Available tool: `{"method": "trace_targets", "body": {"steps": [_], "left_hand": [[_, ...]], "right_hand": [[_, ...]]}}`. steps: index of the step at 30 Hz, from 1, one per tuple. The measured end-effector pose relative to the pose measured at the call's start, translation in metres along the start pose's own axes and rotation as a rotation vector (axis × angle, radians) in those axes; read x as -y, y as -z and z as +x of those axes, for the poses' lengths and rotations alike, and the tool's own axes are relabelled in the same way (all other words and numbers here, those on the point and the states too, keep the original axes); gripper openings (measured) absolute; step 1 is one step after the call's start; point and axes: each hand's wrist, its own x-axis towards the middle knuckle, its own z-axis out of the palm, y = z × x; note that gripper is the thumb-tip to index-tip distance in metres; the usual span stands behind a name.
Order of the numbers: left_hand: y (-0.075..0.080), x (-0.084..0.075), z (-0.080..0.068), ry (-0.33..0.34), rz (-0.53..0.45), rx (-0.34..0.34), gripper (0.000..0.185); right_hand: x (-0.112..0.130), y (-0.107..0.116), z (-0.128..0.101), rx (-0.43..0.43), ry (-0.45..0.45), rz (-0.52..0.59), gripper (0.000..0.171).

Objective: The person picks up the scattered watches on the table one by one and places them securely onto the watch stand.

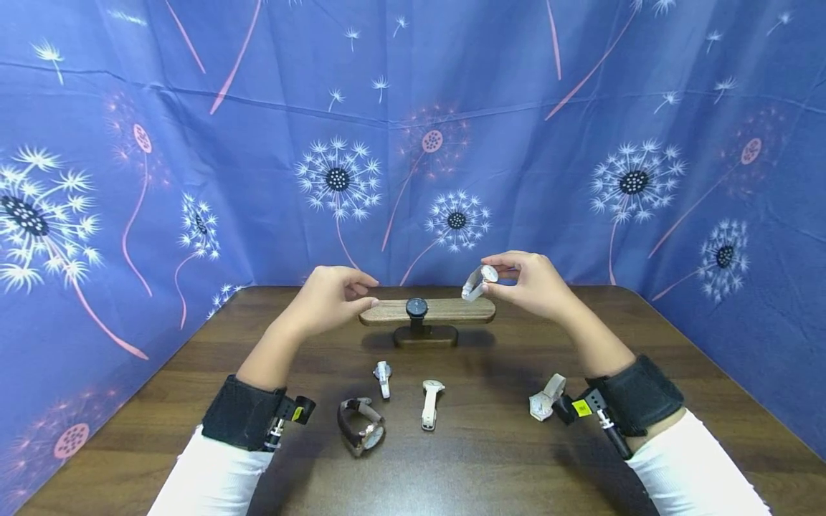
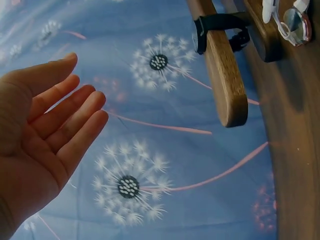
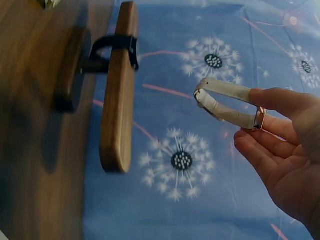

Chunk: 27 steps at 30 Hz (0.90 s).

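Observation:
A wooden watch stand [image 1: 461,309] with a dark base carries a black wristwatch [image 1: 416,309] round the middle of its bar. Off the bar's right end, my right hand [image 1: 532,283] pinches a white-strapped wristwatch [image 1: 474,282] by its case between thumb and fingers. Its strap forms a closed loop in the right wrist view, apart from the bar. At the bar's left end hovers my left hand [image 1: 328,297], holding nothing. The left wrist view shows that hand's fingers [image 2: 82,120] loosely extended, away from the bar.
On the brown table [image 1: 477,459] in front of the stand lie a brown-strapped watch [image 1: 361,426], a small white watch [image 1: 383,378] and a white-strapped watch [image 1: 430,405]. Another pale watch [image 1: 546,398] lies under my right forearm. A blue dandelion-print curtain [image 1: 400,64] hangs behind.

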Motion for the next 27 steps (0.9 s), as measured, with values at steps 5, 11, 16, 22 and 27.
{"method": "trace_targets", "body": {"steps": [5, 11, 16, 22, 27], "left_hand": [[-0.001, 0.016, 0.009, 0.100, -0.071, 0.051, 0.027], [-0.008, 0.031, 0.017, 0.159, -0.082, 0.125, 0.031], [-0.016, 0.042, 0.021, 0.212, -0.075, 0.181, 0.034], [-0.023, 0.055, 0.024, 0.206, -0.014, 0.216, 0.036], [-0.031, 0.065, 0.023, 0.229, 0.012, 0.250, 0.042]], "right_hand": [[-0.006, 0.016, 0.009, 0.013, 0.043, -0.137, 0.039], [-0.018, 0.029, 0.019, 0.089, 0.026, -0.284, 0.039], [-0.034, 0.026, 0.024, 0.160, -0.009, -0.339, 0.038], [-0.060, 0.011, 0.026, 0.214, -0.060, -0.352, 0.035], [-0.080, -0.002, 0.022, 0.277, -0.090, -0.326, 0.033]]}}
